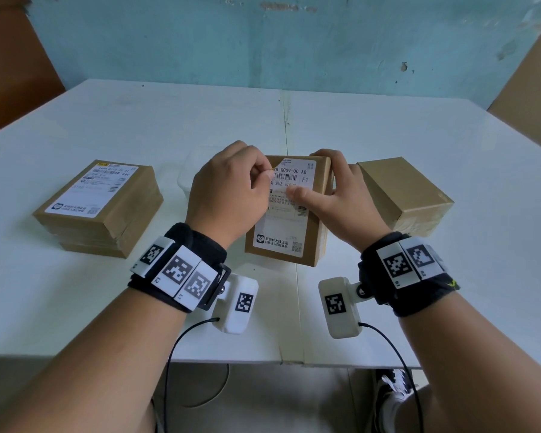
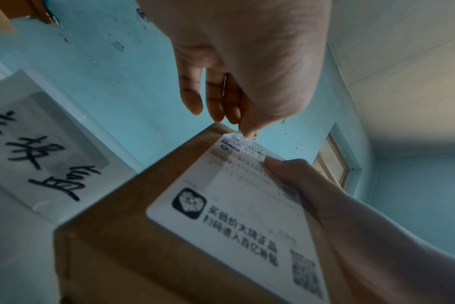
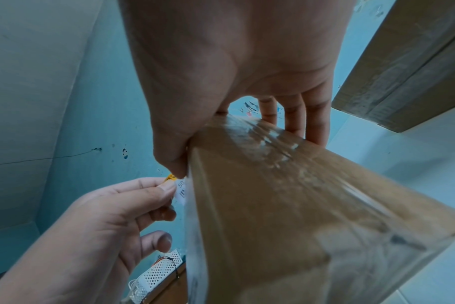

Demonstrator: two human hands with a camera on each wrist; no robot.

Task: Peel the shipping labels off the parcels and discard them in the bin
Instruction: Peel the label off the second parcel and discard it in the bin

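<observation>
Head view shows the middle parcel (image 1: pixel 289 214) on the table (image 1: pixel 107 126) between both hands, its label (image 1: pixel 286 207) running lengthwise away from the person. The left hand (image 1: pixel 228 195) pinches the label's far left corner, so the peel likely runs back toward the person. The right hand (image 1: pixel 338 195) grips the parcel's right side, thumb pressing the label.

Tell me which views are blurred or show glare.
Head view: sharp, evenly lit, the label readable. Left wrist view: dim, label print soft, bent by the wide lens. Right wrist view: the parcel near the lens is blurred, with glare on its clear tape.
</observation>
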